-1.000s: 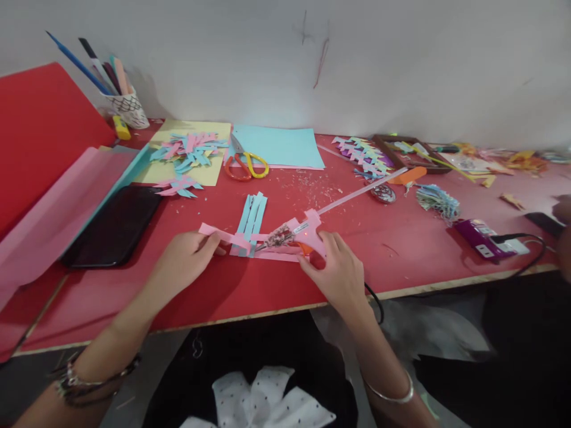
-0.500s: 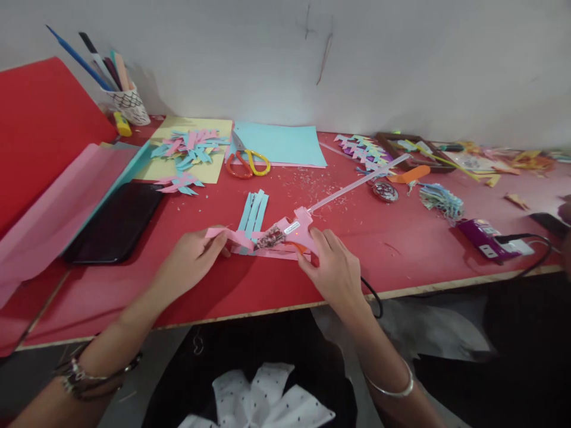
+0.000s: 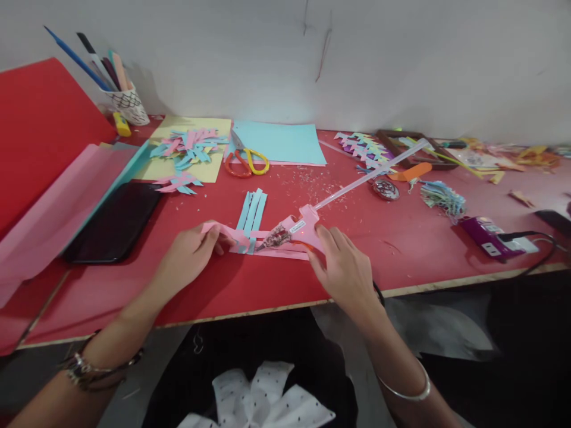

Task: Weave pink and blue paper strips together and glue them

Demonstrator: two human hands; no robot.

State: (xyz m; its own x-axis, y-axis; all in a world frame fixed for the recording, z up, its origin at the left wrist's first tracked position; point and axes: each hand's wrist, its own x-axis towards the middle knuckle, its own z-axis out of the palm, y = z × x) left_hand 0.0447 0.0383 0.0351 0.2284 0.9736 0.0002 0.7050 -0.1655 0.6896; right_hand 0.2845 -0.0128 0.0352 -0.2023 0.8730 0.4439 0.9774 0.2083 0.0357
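My right hand (image 3: 345, 267) is wrapped round the handle of a pink hot glue gun (image 3: 307, 227), its nozzle pointing left. A long clear glue stick (image 3: 370, 176) juts from the back of the gun. The nozzle tip is at the lower ends of several light blue paper strips (image 3: 252, 214), which cross pink paper strips (image 3: 285, 254) on the table. Between the thumb and fingers of my left hand (image 3: 194, 249) is the raised end of a pink paper strip (image 3: 225, 230). Whether the nozzle touches the paper I cannot tell.
Scissors (image 3: 247, 163) lie behind the strips, by blue paper sheets (image 3: 281, 142) and a pile of cut strips (image 3: 191, 145). A black phone (image 3: 115, 223) is at left, a pen cup (image 3: 130, 106) behind it. A purple power adapter (image 3: 488, 238) with cords sits at right.
My right hand and the glue gun have shifted slightly right. My left hand has drawn the pink strip's end a little to the left and up.
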